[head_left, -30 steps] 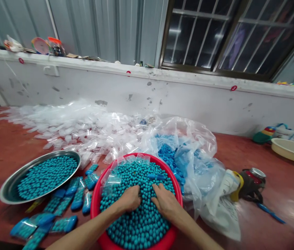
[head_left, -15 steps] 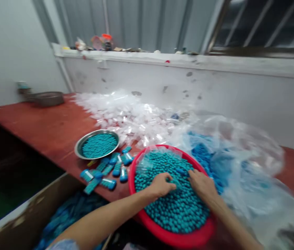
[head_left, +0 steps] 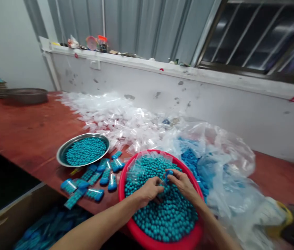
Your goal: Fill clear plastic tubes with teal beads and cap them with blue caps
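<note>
A red basin [head_left: 122, 180] full of small round teal beads [head_left: 168, 222] stands at the table's front edge. Over the beads, my left hand [head_left: 149, 190] is closed in a pinch on a small clear packet [head_left: 165, 187], mostly hidden by the fingers. My right hand [head_left: 183, 184] grips a small blue piece [head_left: 168, 173] between thumb and fingers, right beside the packet's upper end. Several empty clear packets [head_left: 136, 169] lie on the beads along the basin's far left side. Left of the basin are filled packets [head_left: 112, 182] with blue ends.
A metal bowl [head_left: 60, 158] of teal beads sits farther left. Clear empty packets [head_left: 115, 114] are heaped along the wall. At right, a plastic bag [head_left: 222, 173] lies around blue pieces [head_left: 188, 156]. Below the table edge, a cardboard box [head_left: 6, 222] holds filled packets. A brown basin [head_left: 27, 97] stands far left.
My right hand has moved left to the left hand and now grips a blue piece. My left hand stays over the beads. The view has shifted and tilted.
</note>
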A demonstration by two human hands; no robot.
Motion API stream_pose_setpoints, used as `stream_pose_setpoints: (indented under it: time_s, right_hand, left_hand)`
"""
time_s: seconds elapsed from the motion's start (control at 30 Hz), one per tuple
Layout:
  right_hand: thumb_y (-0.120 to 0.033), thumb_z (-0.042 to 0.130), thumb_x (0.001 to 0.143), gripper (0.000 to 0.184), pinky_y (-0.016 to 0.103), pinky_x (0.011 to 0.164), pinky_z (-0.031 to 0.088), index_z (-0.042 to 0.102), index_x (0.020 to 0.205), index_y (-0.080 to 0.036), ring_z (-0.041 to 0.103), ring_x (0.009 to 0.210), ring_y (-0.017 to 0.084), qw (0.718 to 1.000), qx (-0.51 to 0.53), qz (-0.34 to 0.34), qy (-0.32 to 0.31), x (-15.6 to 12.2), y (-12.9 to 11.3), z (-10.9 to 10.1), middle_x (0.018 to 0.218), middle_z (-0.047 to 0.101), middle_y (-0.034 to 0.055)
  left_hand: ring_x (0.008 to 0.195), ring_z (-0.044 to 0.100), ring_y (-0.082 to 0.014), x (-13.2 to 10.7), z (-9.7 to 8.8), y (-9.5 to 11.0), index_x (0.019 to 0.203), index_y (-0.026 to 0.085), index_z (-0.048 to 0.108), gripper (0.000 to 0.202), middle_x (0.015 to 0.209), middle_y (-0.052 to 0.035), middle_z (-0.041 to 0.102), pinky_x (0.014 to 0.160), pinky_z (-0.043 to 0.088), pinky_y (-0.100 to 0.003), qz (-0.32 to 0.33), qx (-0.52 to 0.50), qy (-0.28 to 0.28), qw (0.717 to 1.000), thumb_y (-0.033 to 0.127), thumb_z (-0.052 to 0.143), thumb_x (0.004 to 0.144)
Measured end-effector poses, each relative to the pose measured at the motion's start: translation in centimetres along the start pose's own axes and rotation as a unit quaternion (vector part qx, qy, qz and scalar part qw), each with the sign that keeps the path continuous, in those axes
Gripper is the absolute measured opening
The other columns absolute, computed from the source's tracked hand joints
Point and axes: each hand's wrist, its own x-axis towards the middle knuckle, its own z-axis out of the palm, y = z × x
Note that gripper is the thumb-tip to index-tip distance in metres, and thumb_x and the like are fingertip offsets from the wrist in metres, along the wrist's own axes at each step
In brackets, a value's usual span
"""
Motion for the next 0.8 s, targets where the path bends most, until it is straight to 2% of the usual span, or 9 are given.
stream_pose_setpoints:
  time_s: [0.1,0.23,0.3,0.37,0.5,0.63,0.73,0.8]
  right_hand:
    - [-0.036,0.036,0.084,0.044,0.034,0.072,0.048,0.047,0.123,-0.017,0.059,0.078,0.020,0.999,0.010,0.028,0.025,-0.7,0.7,0.1,0.086,0.064,0.0053]
    - [-0.034,0.039,0.084,0.042,0.034,0.087,0.040,0.048,0.123,-0.020,0.054,0.095,0.020,0.999,-0.045,0.005,-0.019,-2.3,0.2,-0.3,0.102,0.061,0.0054]
    - [-0.032,0.040,0.084,0.040,0.032,0.081,0.042,0.051,0.120,-0.021,0.055,0.087,0.018,0.998,-0.041,0.004,-0.053,-2.8,-0.2,-0.6,0.095,0.063,0.0037]
    - [-0.030,0.041,0.084,0.035,0.027,0.067,0.045,0.056,0.115,-0.021,0.055,0.070,0.015,0.998,-0.019,0.007,-0.063,-2.9,-0.5,-0.7,0.079,0.063,0.0010]
    - [-0.031,0.043,0.084,0.030,0.021,0.049,0.038,0.063,0.103,-0.020,0.045,0.052,0.011,1.000,0.025,0.006,-0.014,-2.7,-0.4,-0.3,0.063,0.055,-0.0018]
    - [-0.031,0.041,0.084,0.031,0.020,0.046,0.034,0.062,0.103,-0.020,0.042,0.049,0.010,0.999,0.045,0.008,0.017,-2.8,-0.3,0.2,0.061,0.053,-0.0020]
    - [-0.031,0.041,0.085,0.030,0.020,0.047,0.034,0.063,0.101,-0.020,0.042,0.051,0.011,1.000,0.023,-0.006,0.011,-3.2,-0.5,0.5,0.061,0.052,-0.0022]
    - [-0.030,0.040,0.086,0.030,0.021,0.049,0.035,0.064,0.100,-0.021,0.043,0.052,0.011,1.000,0.009,-0.016,0.008,-3.5,-0.9,0.7,0.060,0.052,-0.0026]
  left_hand:
    - [0.045,0.052,-0.0099,0.2,-0.2,-0.2,0.084,0.019,0.041,0.022,0.064,0.0030,0.053,0.041,0.036,-0.019,-0.024,-0.033,-0.029,0.999,0.030,0.047,0.066]
    - [0.044,0.053,-0.0091,0.2,-0.2,-0.3,0.082,0.019,0.040,0.023,0.063,0.0030,0.055,0.038,0.032,-0.016,-0.031,-0.046,-0.038,0.998,0.033,0.049,0.066]
    - [0.043,0.053,-0.0090,0.0,-0.1,-0.2,0.081,0.018,0.041,0.023,0.061,0.0037,0.055,0.037,0.031,-0.016,-0.026,-0.046,-0.044,0.998,0.034,0.050,0.066]
    - [0.041,0.053,-0.0086,-0.3,0.0,0.0,0.082,0.019,0.041,0.024,0.060,0.0043,0.056,0.036,0.030,-0.016,-0.019,-0.044,-0.050,0.998,0.035,0.050,0.067]
    - [0.040,0.054,-0.0082,-1.0,0.2,0.5,0.082,0.019,0.039,0.025,0.062,0.0042,0.056,0.035,0.028,-0.015,-0.011,-0.050,-0.050,0.997,0.038,0.049,0.069]
    - [0.040,0.054,-0.0075,-1.4,0.2,0.6,0.082,0.018,0.039,0.032,0.064,0.0035,0.057,0.034,0.028,-0.014,0.015,-0.077,-0.047,0.996,0.044,0.051,0.069]
    - [0.037,0.051,-0.0063,-1.5,0.3,0.2,0.083,0.018,0.039,0.034,0.061,0.0051,0.054,0.033,0.028,-0.014,0.038,-0.091,-0.038,0.994,0.045,0.053,0.068]
    - [0.036,0.050,-0.0061,-1.6,0.4,-0.1,0.090,0.017,0.040,0.038,0.061,0.0063,0.052,0.032,0.029,-0.015,0.051,-0.103,-0.039,0.993,0.045,0.054,0.068]
